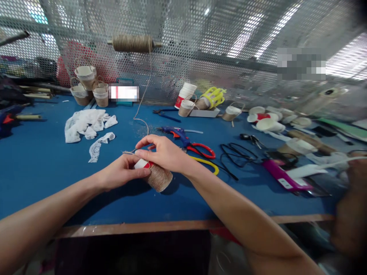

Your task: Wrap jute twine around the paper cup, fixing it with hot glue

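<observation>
A paper cup (159, 178) wrapped in brown twine lies on its side, tilted, above the blue table. My left hand (122, 172) grips it near its red and white end, thumb along the side. Over the same end, my right hand (160, 152) has its thumb and index finger pinched together at the twine. The twine strand (142, 100) runs from there up to a spool (132, 43) on the mesh wall. A blue glue gun (180, 135) lies just beyond my right hand, beside red-handled scissors (204, 149).
White lace (86, 124) lies at the left, with small twine baskets (101, 94) behind it. Blue pliers (169, 114), paper cups (185, 93), a black cable (236, 154) and a purple tool (282, 175) are farther right. Another person's arm (351, 206) shows at the right edge.
</observation>
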`<state>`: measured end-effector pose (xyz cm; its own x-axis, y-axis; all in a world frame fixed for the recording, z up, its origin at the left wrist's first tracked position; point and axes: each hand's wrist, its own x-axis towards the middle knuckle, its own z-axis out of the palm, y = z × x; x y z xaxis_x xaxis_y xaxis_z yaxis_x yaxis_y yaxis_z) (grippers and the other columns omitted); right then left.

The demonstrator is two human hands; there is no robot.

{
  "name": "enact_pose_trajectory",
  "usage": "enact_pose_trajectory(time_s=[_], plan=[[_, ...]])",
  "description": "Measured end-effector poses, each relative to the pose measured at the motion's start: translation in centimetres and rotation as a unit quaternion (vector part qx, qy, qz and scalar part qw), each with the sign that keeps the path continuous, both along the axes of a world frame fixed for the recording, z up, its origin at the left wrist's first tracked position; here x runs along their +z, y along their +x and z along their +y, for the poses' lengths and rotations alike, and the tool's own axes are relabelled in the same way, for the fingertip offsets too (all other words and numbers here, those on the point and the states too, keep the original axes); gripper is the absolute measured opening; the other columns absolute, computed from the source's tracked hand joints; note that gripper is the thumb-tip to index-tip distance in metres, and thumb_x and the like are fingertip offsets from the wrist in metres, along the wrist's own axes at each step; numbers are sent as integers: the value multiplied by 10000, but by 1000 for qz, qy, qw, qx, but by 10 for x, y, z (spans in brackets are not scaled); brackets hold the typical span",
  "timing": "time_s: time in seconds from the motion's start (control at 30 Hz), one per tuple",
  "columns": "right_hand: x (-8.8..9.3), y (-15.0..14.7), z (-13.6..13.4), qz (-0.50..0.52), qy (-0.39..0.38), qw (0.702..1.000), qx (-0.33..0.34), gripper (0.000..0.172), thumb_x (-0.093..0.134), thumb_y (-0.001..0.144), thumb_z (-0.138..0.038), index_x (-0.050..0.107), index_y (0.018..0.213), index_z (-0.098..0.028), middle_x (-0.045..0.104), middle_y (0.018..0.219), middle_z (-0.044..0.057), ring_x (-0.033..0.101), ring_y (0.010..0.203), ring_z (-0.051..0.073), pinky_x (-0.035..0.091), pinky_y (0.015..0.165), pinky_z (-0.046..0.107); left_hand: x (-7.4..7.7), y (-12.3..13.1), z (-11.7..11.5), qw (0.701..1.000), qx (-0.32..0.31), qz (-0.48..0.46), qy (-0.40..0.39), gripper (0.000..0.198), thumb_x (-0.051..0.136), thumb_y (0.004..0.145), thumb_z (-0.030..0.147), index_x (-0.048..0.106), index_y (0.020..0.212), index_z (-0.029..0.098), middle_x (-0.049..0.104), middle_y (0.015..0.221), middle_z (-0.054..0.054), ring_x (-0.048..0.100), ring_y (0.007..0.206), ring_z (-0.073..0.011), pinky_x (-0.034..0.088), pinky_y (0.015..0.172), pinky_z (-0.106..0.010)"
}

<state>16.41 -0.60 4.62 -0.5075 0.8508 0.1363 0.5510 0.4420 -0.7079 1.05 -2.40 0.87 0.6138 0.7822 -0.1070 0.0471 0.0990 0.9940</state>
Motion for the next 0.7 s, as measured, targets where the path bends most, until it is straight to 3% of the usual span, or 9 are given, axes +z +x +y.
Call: enact_pose_trajectory(time_s=[0.1, 0.17, 0.27, 0.37, 0.5, 0.7], plan=[[0, 5, 5, -21, 32, 999, -27, 223, 536, 802, -326, 600, 925, -151, 640, 976, 64, 583, 869, 147, 438, 767, 273, -1, 0, 0, 1000, 24, 4, -1, 172, 631, 712, 265, 636, 786, 109, 652, 723, -18, 573, 685, -144, 433, 714, -276], [1, 16, 16, -83, 66, 990, -93, 239, 495, 831, -343, 604, 952, -168, 644, 991, 52, 586, 881, 144, 434, 773, 259, -1, 1, 0, 999, 37, 4, -7, 218, 624, 718, 272, 638, 865, 113, 674, 811, -35, 594, 753, -163, 436, 770, -296], [0, 45, 40, -197, 80, 948, -236, 267, 449, 857, -306, 604, 991, -135, 636, 1015, 107, 578, 924, 197, 418, 802, 305, -3, 1, 1, 999, 52, 7, -1, 251, 617, 722, 285, 633, 906, 115, 683, 885, -51, 605, 833, -189, 430, 829, -320], [-9, 75, 65, -278, 44, 906, -316, 258, 474, 844, -248, 607, 962, -61, 597, 1037, 203, 541, 1003, 281, 395, 847, 383, -5, 1, 3, 997, 65, 20, 22, 225, 603, 733, 294, 626, 869, 116, 681, 860, -49, 606, 855, -206, 431, 842, -338], [-25, 93, 81, -351, -40, 882, -311, 270, 511, 847, -310, 549, 1067, -158, 560, 1093, 84, 561, 933, 187, 465, 788, 377, -8, 0, 4, 995, 66, 46, 62, 219, 585, 751, 308, 624, 850, 118, 671, 877, -57, 600, 865, -217, 435, 841, -345], [-24, 93, 80, -377, -91, 876, -287, 298, 504, 851, -316, 525, 1104, -160, 546, 1109, 70, 561, 928, 190, 478, 768, 381, -7, -4, 6, 990, 51, 86, 103, 283, 566, 768, 312, 628, 935, 93, 663, 952, -95, 592, 867, -224, 436, 827, -345]])
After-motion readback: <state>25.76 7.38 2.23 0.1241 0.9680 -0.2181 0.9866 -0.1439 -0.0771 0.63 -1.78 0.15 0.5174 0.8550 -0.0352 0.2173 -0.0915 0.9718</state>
